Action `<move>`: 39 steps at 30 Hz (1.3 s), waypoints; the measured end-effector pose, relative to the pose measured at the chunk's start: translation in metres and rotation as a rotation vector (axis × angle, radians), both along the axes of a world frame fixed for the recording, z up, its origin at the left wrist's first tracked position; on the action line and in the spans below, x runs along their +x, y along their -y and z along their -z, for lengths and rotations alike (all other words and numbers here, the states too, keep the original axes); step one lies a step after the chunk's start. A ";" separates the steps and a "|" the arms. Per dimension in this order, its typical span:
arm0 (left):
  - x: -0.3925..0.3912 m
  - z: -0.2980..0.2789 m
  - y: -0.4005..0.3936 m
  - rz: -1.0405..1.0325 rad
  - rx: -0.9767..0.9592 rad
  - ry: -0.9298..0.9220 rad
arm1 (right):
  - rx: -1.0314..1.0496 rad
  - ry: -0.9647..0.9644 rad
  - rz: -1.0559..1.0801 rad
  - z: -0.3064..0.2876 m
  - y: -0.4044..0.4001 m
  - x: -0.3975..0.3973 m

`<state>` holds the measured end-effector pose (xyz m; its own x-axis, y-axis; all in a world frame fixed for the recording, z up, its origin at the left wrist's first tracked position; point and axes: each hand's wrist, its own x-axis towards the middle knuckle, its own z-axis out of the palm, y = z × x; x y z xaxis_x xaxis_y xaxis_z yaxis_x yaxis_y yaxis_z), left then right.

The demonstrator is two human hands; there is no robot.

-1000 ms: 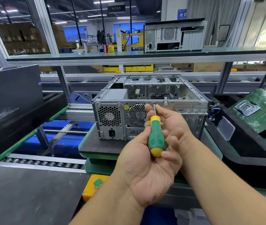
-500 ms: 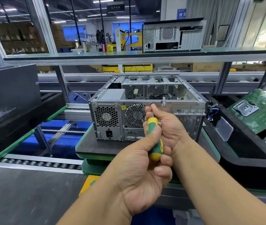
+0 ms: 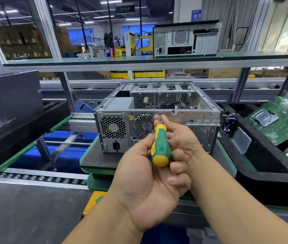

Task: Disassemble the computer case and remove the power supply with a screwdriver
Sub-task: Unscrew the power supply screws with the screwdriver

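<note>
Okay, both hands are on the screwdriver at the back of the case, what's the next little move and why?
Probably turn the screwdriver to back the screw out. Its tip appears to sit at a screw on the top rear edge of the computer case, guided by the right hand, while the left hand holds the handle, and the power supply remains mounted.

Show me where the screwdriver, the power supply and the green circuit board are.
screwdriver [image 3: 160,147]: head view, on its green handle.
power supply [image 3: 113,133]: head view, on its rear fan grille.
green circuit board [image 3: 284,125]: head view, on its bare green surface.
</note>
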<state>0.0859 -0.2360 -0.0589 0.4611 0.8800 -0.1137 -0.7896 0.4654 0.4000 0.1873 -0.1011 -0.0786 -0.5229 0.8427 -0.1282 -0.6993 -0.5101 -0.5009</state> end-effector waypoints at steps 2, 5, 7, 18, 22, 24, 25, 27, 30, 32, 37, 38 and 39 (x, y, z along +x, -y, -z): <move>0.002 0.002 -0.005 -0.054 0.024 -0.138 | 0.040 0.033 -0.006 0.001 0.002 -0.001; 0.010 0.003 -0.012 -0.218 -0.038 -0.351 | 0.080 0.057 0.036 0.004 -0.002 -0.005; 0.014 0.002 -0.011 -0.233 -0.087 -0.384 | 0.094 0.103 0.087 0.004 -0.004 -0.007; 0.006 -0.005 0.004 -0.001 -0.131 0.020 | 0.059 0.065 -0.015 0.003 0.006 -0.003; 0.008 -0.006 0.003 0.000 -0.130 -0.021 | 0.022 0.087 0.026 0.000 0.004 -0.002; 0.007 -0.004 0.003 -0.002 -0.136 -0.050 | 0.029 0.129 0.053 -0.003 0.005 -0.003; 0.005 -0.003 0.003 -0.008 -0.142 -0.060 | 0.040 0.140 0.054 -0.003 0.005 -0.003; 0.005 -0.003 0.000 -0.022 -0.149 -0.086 | 0.065 0.147 0.049 -0.003 0.007 -0.004; 0.010 -0.003 -0.004 -0.077 -0.155 -0.159 | 0.072 0.148 0.072 -0.004 0.008 -0.006; 0.010 -0.005 -0.004 -0.085 -0.141 -0.181 | 0.075 0.168 0.094 -0.006 0.008 -0.008; 0.007 -0.011 -0.002 0.002 -0.170 -0.052 | 0.015 0.187 0.126 -0.012 0.012 -0.009; 0.008 -0.012 -0.002 -0.004 -0.184 -0.010 | 0.015 0.186 0.117 -0.013 0.013 -0.008; 0.010 -0.013 -0.001 -0.008 -0.186 0.022 | 0.022 0.186 0.099 -0.013 0.015 -0.007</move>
